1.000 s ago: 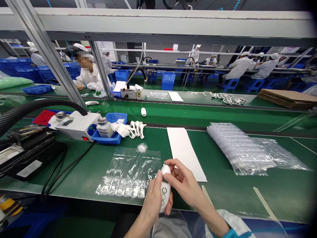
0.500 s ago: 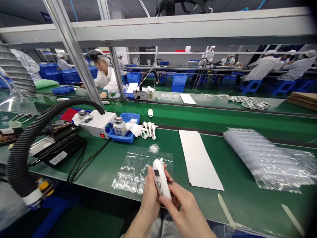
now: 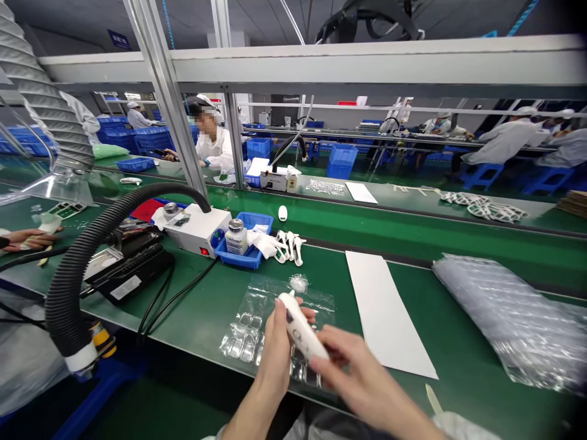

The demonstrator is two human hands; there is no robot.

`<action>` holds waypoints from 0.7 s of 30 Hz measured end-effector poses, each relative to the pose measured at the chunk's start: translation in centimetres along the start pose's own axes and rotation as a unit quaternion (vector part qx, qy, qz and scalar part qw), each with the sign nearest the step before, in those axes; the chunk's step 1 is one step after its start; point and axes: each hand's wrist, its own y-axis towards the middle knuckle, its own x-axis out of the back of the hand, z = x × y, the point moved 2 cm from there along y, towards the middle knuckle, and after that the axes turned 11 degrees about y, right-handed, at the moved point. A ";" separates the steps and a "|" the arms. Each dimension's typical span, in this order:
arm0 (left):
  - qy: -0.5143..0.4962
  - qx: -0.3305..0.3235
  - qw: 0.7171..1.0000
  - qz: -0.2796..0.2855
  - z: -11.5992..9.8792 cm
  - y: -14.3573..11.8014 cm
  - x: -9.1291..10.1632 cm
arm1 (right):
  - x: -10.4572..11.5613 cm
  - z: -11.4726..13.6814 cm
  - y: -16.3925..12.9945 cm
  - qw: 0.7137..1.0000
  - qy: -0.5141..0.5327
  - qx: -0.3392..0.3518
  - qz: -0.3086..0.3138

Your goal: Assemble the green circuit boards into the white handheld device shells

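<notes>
Swung further left since half a second ago, with more of the ribbed black hose (image 3: 92,244) and a co-worker's hand (image 3: 27,238) now showing at the left edge, and the white device (image 3: 300,327) tipped flatter than before — nose up-left, tail down-right. Held low over the near edge of the green bench (image 3: 206,311), just above a clear blister sheet (image 3: 250,333) of small square pockets. Left hand (image 3: 275,354) wrapped round its middle from below, thumb on top; right hand (image 3: 362,382) blurred, fingers closed on the tail end. Smooth, rounded plastic body, faint round buttons along it. Beyond, a small crumpled wad of film (image 3: 298,283), a flat white sheet (image 3: 387,311), and at right a glossy heap of bubble wrap (image 3: 513,318). Further back, a blue tray (image 3: 247,256) with a capped bottle (image 3: 236,236), a white box (image 3: 199,227) with a red light, and white parts (image 3: 288,244) in a pile. Aluminium frame overhead — long green benches and white-coated workers behind.
</notes>
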 end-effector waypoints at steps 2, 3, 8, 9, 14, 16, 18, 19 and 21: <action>0.075 -0.021 0.997 -0.005 -1.3 0.5 1.2 | 3.7 -0.8 3.3 0.994 0.063 -0.084 -0.003; 0.115 -0.031 0.993 -0.013 -2.0 0.8 1.9 | 6.0 -1.5 5.3 0.991 0.052 -0.116 -0.030; 0.271 -0.071 0.959 -0.043 -4.8 2.0 6.8 | 16.9 -5.6 15.8 0.946 -0.140 -0.208 -0.205; 0.289 -0.075 0.953 -0.058 -5.1 2.3 8.0 | 18.4 -6.3 17.4 0.936 -0.167 -0.211 -0.229; 0.368 -0.055 0.921 -0.114 -4.2 3.9 12.9 | 20.4 -8.0 23.7 0.881 -0.326 -0.159 -0.305; 0.401 -0.043 0.907 -0.123 -3.3 4.2 13.9 | 18.7 -8.1 26.8 0.883 -0.369 -0.106 -0.270; 0.428 -0.048 0.893 -0.130 -2.8 4.3 14.1 | 16.1 -8.1 30.4 0.896 -0.394 -0.049 -0.198; 0.439 -0.052 0.887 -0.131 -2.7 4.3 14.1 | 14.7 -8.0 32.3 0.902 -0.401 -0.022 -0.157; 0.453 -0.060 0.880 -0.132 -2.6 4.2 13.9 | 11.9 -7.9 35.7 0.908 -0.409 0.024 -0.083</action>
